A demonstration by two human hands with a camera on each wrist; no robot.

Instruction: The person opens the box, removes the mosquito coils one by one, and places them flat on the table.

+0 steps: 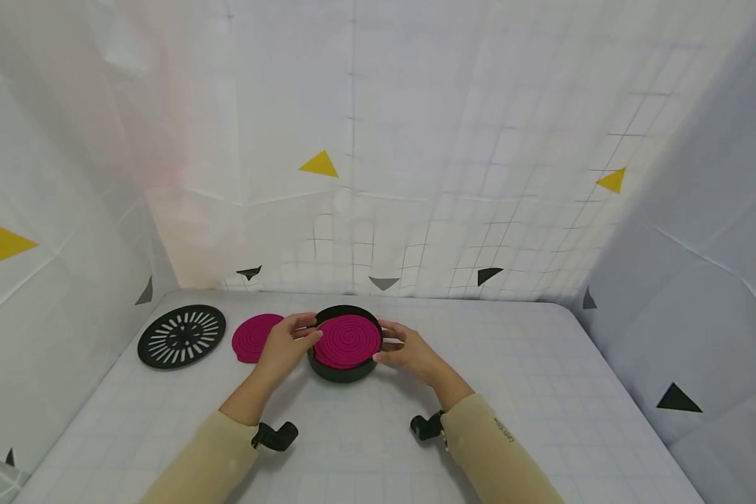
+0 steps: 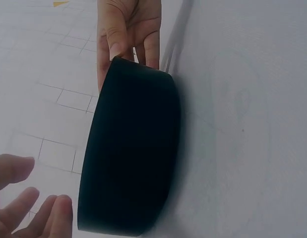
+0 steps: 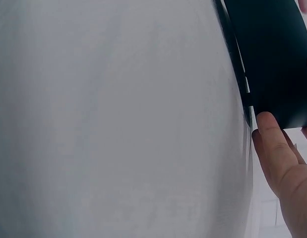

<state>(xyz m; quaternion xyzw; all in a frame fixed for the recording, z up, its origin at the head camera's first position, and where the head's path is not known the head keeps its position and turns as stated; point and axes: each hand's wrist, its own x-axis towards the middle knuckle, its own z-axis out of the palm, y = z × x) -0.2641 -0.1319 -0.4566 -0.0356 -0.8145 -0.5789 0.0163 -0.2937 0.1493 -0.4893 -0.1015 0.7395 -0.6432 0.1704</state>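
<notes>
A round black mosquito coil holder (image 1: 342, 376) is at the middle of the table, with a pink mosquito coil (image 1: 348, 341) lying in its open top. My right hand (image 1: 414, 354) grips the holder's right side, thumb at the rim and fingers along the wall. On the left, my left hand (image 1: 285, 350) is beside the rim, its fingers slightly bent and holding nothing. The left wrist view shows its fingers (image 2: 61, 218) apart from the holder wall. A second pink coil (image 1: 252, 337) lies flat on the table, partly hidden behind the left hand.
At the far left of the table lies a round black lid (image 1: 212, 341) with radial slots. White sheets with yellow and dark triangle marks enclose the table (image 1: 353, 455) at the back and sides. Both wrists wear small black cameras (image 1: 278, 437).
</notes>
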